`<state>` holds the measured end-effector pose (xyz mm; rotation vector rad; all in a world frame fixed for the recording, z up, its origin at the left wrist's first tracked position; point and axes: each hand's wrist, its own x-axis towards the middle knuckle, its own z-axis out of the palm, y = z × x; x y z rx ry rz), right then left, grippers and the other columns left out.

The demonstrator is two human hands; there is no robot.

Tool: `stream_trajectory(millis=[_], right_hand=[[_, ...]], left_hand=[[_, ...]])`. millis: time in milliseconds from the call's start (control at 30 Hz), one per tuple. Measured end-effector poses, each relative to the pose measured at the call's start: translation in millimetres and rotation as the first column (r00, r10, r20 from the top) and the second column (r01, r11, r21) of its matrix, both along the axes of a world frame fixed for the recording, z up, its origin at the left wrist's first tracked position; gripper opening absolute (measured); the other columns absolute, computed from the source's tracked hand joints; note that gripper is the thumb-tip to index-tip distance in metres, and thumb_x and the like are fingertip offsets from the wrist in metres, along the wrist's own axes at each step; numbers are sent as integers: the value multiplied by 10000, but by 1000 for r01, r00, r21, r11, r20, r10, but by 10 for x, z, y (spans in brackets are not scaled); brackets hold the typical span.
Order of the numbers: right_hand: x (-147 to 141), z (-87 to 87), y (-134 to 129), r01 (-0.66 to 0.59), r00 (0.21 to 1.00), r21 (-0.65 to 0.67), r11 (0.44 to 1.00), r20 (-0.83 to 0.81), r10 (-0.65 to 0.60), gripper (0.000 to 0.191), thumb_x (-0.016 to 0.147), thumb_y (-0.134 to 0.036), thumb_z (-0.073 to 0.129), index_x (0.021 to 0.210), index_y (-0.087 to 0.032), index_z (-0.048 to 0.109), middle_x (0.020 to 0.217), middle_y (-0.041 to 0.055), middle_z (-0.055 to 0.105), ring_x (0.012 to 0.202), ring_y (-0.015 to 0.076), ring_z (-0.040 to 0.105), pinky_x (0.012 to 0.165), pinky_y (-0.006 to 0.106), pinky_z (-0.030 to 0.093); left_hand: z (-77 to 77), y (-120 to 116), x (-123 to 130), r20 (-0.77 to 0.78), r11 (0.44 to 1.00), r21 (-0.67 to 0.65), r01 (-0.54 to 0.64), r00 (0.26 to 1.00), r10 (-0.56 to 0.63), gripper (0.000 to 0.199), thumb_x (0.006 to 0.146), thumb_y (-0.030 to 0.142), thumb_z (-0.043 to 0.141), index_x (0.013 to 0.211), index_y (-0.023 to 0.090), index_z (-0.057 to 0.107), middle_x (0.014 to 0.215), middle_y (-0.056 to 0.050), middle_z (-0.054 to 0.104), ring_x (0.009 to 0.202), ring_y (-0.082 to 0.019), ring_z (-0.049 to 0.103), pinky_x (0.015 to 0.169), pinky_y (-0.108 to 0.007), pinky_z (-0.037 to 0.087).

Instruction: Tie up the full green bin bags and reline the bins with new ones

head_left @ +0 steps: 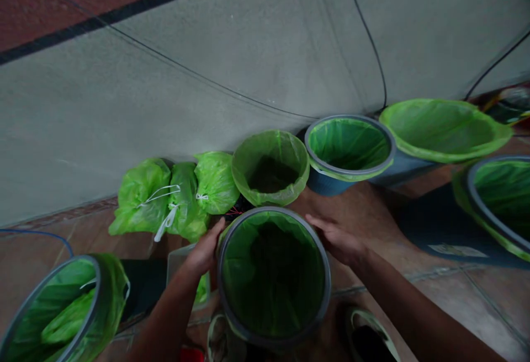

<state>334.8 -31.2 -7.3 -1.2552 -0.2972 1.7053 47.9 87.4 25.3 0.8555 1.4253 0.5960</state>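
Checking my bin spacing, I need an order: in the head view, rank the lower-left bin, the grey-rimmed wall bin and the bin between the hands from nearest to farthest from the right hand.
1. Bin between the hands: immediately left of the right hand.
2. Grey-rimmed wall bin: beyond that hand, higher in the picture.
3. Lower-left bin: far to the left.

Head-worn view, close above the bin (327,276), facing down and forward, wall (199,102) beyond
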Motion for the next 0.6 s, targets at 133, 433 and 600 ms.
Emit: stream_trajectory(millis=[133,433,600], right_hand=[[-53,-60,59,187,981,-77,979,-30,-190,136,724,-238,721,839,-213,654,802,15,724,745,174,678,768,309,557],[-38,-50,214,-14,999,-29,999,37,15,215,749,-258,712,957,-209,686,912,56,765,840,214,719,830,375,584],[-208,85,609,-185,980,133,974,104,172,217,752,-347,732,918,-210,759,1040,57,771,981,242,707,950,406,548]], left_hand=[[20,211,206,103,980,-113,164,983,-153,364,618,407,823,879,162,757,870,-88,779,794,-259,718,752,-365,562],[-127,103,-134,136,949,-198,244,966,-220,164,627,262,756,759,165,750,826,-83,772,698,-228,696,691,-337,543],[-121,342,106,188,932,-218,290,950,-251,287,680,391,775,829,148,750,850,-107,771,727,-234,703,713,-353,549]])
